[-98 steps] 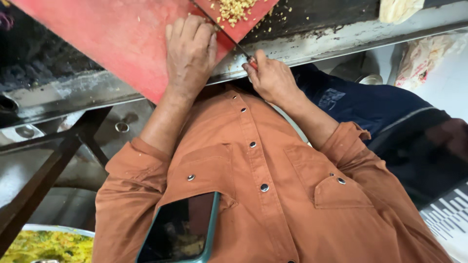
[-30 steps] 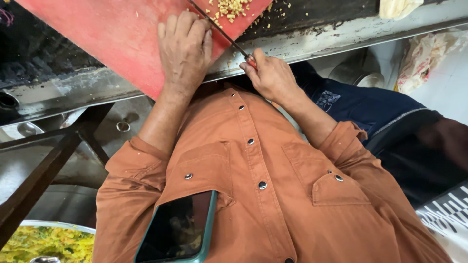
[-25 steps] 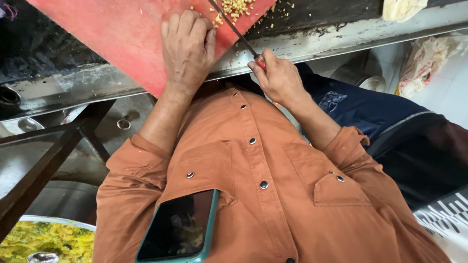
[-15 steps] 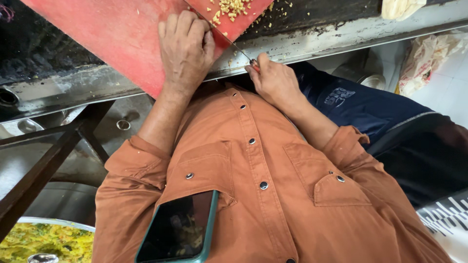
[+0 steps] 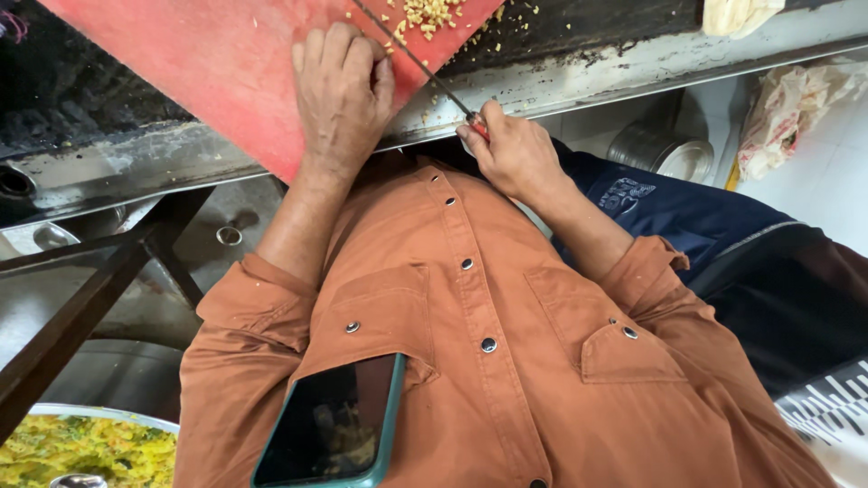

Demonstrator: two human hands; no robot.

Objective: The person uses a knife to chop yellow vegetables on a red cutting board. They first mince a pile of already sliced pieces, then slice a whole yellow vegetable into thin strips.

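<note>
My left hand (image 5: 342,95) rests palm down on a red cutting board (image 5: 208,63), fingers spread near its lower edge. My right hand (image 5: 511,149) grips the red handle of a knife (image 5: 425,68); the thin blade runs up and left across the board. A pile of finely chopped yellowish bits (image 5: 429,14) lies at the board's top, beside the blade tip. The board sits on a dark counter with a metal front edge (image 5: 633,63). Below, I see my orange snap-button shirt (image 5: 479,343).
A phone (image 5: 330,434) sticks out of my left chest pocket. A bowl of yellow-green chopped food (image 5: 86,447) sits at bottom left under a dark metal frame (image 5: 81,307). A steel pot (image 5: 665,154) and a crumpled bag (image 5: 787,108) stand at right on white tiles.
The knife blade has shifted slightly back and forth across the board near the chopped pile. My left hand has stayed pressed on the board.
</note>
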